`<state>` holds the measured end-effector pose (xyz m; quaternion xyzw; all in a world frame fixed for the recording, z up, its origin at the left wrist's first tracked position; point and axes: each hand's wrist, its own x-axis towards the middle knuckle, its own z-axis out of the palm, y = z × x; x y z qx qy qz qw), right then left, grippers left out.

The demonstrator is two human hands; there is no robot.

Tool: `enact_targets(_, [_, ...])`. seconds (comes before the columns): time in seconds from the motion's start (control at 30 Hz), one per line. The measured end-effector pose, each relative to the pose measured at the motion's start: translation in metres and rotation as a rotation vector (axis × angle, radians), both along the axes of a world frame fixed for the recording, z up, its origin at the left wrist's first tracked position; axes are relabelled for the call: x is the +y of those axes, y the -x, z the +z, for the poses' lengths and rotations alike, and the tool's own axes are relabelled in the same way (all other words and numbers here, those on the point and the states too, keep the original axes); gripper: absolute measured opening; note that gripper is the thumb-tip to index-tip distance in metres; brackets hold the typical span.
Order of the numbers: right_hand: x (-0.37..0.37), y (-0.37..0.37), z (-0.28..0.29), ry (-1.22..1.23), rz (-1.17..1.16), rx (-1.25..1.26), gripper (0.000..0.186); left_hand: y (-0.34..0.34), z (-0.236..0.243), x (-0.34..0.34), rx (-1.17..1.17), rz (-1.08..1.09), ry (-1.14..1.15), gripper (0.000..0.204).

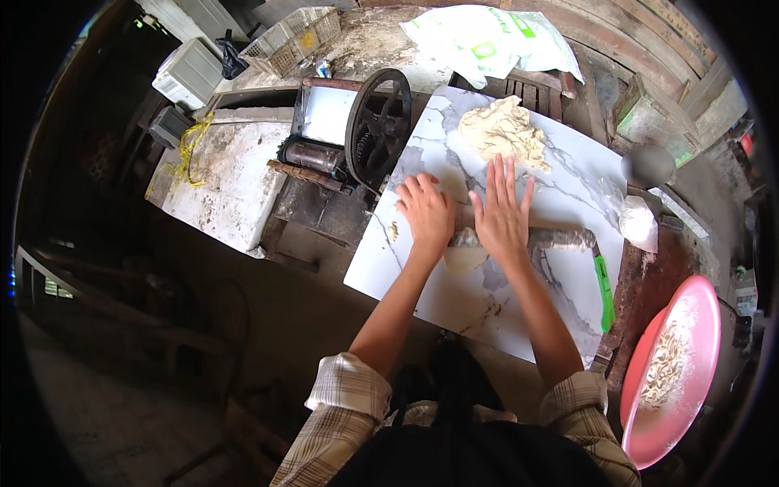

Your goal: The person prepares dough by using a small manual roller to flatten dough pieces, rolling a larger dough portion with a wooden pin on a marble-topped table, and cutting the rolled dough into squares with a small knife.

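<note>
A floury rolling pin [561,238] lies across the white marble-patterned board [381,258], over a small flat piece of dough [466,260]. My right hand [503,213] rests palm down on the pin, fingers stretched forward. On the pin's left part is my left hand [428,213], its fingers bent and apart; the pin beneath it is mostly hidden. Just beyond my right fingertips sits a large rough lump of dough [505,134]. A knife with a bright green handle [604,294] lies along the board's right edge.
To the left stands a hand-cranked roller machine with a dark wheel [378,130]. A pink basin [704,333] with floury strips is at the right. A bag of white powder [638,223] lies near the board, and a large white-green sack [495,42] is behind.
</note>
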<state>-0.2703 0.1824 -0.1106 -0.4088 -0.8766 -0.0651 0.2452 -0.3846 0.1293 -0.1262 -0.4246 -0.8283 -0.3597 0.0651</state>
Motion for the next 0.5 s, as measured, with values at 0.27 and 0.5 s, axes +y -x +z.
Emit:
enact_targets(0.27, [-0.060, -0.043, -0.011, 0.142, 0.136, -0.084, 0.052, -0.042, -0.002, -0.067, -0.099, -0.077, 0.047, 0.027])
enact_targets(0.5, [0.008, 0.008, 0.002, -0.039, 0.068, -0.003, 0.052, 0.006, 0.004, 0.009, 0.022, -0.052, 0.038, 0.018])
